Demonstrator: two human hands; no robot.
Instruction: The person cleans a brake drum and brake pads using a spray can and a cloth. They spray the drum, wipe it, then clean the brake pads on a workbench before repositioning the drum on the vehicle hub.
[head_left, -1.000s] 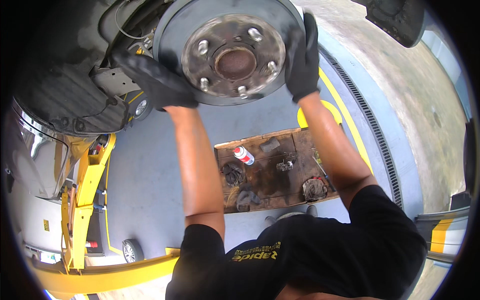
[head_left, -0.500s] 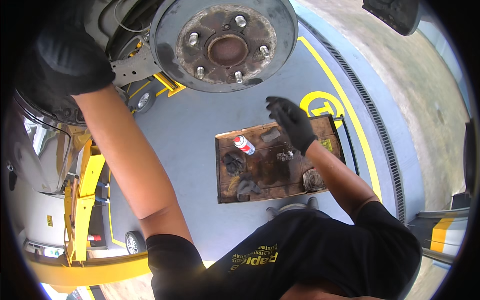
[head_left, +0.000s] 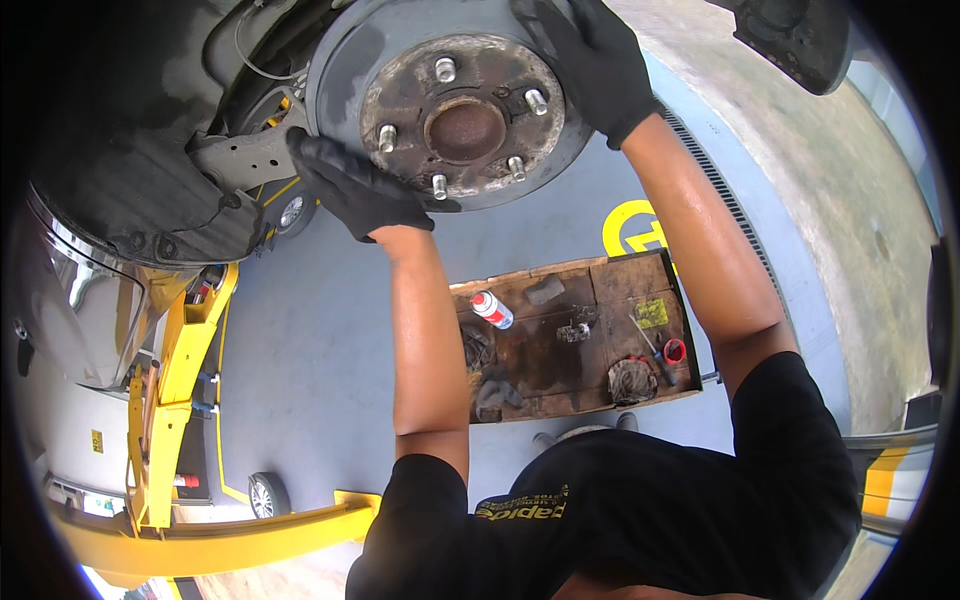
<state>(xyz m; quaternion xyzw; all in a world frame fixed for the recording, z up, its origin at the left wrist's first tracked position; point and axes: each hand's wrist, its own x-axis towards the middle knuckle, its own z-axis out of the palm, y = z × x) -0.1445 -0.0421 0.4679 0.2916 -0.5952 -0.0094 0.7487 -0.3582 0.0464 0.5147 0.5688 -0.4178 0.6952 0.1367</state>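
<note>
A grey brake disc [head_left: 410, 50] with a rusty hub [head_left: 468, 133] and several wheel studs is mounted on the raised car at the top. My left hand [head_left: 355, 185], in a black glove, is at the disc's lower left edge, its straight fingers pressed along the rim. My right hand [head_left: 595, 70], gloved too, grips the upper right edge, its fingers reaching over the rim and partly past the picture's top. Between them the two hands hold the disc. What lies behind the disc is hidden.
Below stands a wooden-topped work table [head_left: 545, 385] carrying a spray can [head_left: 491, 309], dark rags, a grey pad [head_left: 544, 290], a screwdriver [head_left: 655, 352] and a red cup [head_left: 674, 351]. A yellow lift post [head_left: 175, 400] is at left; a dark overhanging part [head_left: 795, 40] hangs at upper right.
My right hand has risen from above the table to the disc's right edge. My left hand has come from the far left to its lower left edge. The studs sit at different angles.
</note>
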